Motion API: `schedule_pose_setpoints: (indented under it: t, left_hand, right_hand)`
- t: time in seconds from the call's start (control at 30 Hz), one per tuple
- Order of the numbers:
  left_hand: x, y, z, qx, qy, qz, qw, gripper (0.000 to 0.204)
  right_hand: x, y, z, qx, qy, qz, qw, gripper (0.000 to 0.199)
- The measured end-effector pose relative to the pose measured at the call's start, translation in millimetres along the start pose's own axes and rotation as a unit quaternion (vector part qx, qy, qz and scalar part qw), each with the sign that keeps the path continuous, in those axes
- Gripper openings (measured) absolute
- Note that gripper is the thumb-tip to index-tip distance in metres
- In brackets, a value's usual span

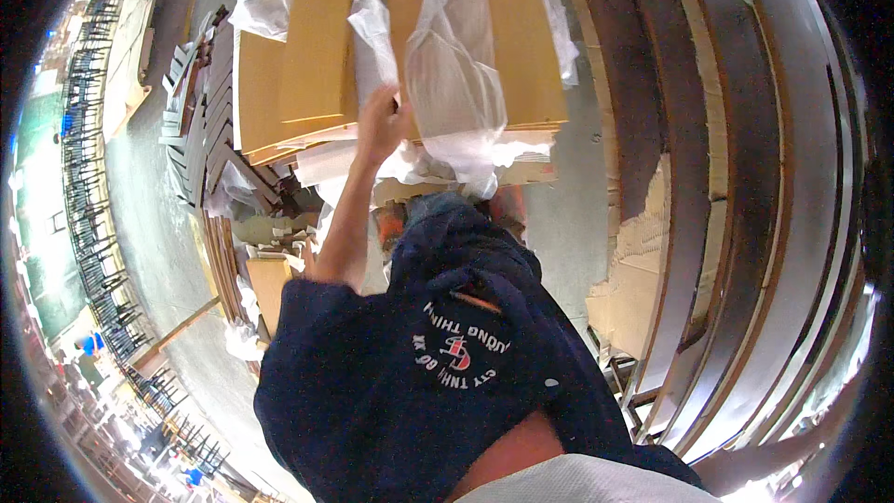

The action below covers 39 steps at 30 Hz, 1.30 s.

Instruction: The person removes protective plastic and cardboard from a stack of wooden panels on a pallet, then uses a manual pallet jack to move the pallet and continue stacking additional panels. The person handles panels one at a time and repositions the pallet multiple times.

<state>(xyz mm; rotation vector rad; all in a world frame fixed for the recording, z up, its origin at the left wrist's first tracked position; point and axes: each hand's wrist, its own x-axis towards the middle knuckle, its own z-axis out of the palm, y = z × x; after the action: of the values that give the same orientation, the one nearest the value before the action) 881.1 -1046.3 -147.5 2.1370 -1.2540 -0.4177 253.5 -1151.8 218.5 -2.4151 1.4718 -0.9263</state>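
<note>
My left hand (382, 123) reaches forward to the near edge of a stack of tan flat panels (317, 56). Its fingers are closed on a thin white foam sheet (374, 33) that runs away from me over the panels. A wider piece of translucent white wrapping (452, 65) lies crumpled just right of that hand and hangs over the stack's edge. My right arm stretches far out to the lower right, beside the long boards; its hand (846, 413) is faint in the dark rim, so its fingers cannot be made out.
Long dark boards (689, 158) stand in rows on the right, with torn cardboard (638, 270) against them. Dark brown angled pieces (216, 121) are piled left of the stack. More boards (270, 284) lean near my left elbow. Rows of dark chairs (88, 177) line the far left.
</note>
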Motion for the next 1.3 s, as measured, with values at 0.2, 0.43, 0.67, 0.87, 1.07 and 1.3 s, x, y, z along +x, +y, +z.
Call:
schedule_pose_setpoints:
  t: [0.2, 0.43, 0.67, 0.87, 1.07, 1.3]
  left_hand:
    - [-34.8, -243.8, -55.1, 0.104, 0.162, -0.093, 0.977, 0.048]
    - [55.3, -364.3, -72.0, 0.056, 0.021, -0.261, 0.963, 0.073]
    - [78.7, -354.4, -57.9, 0.042, 0.086, -0.293, 0.951, 0.072]
    - [85.6, -333.9, -59.7, -0.028, 0.067, -0.332, 0.94, 0.076]
    - [89.3, -287.9, -46.5, -0.246, -0.018, -0.374, 0.894, 0.083]
    - [36.3, -256.7, -76.0, -0.594, 0.041, -0.211, 0.775, 0.076]
  right_hand:
    - [-32.1, -125.8, 376.0, 0.602, -0.422, 0.091, 0.672, 0.062]
    - [-56.9, -312.4, 761.6, 0.423, -0.563, 0.187, 0.685, 0.08]
    - [-41.2, -363.4, 886.4, 0.311, -0.347, 0.293, 0.835, 0.071]
    - [-23.8, -360.1, 899.7, 0.409, -0.28, 0.363, 0.789, 0.062]
    - [37.7, -361.7, 811.6, 0.18, -0.281, 0.348, 0.876, 0.06]
    - [23.5, -355.9, 650.6, 0.392, -0.291, 0.156, 0.859, 0.049]
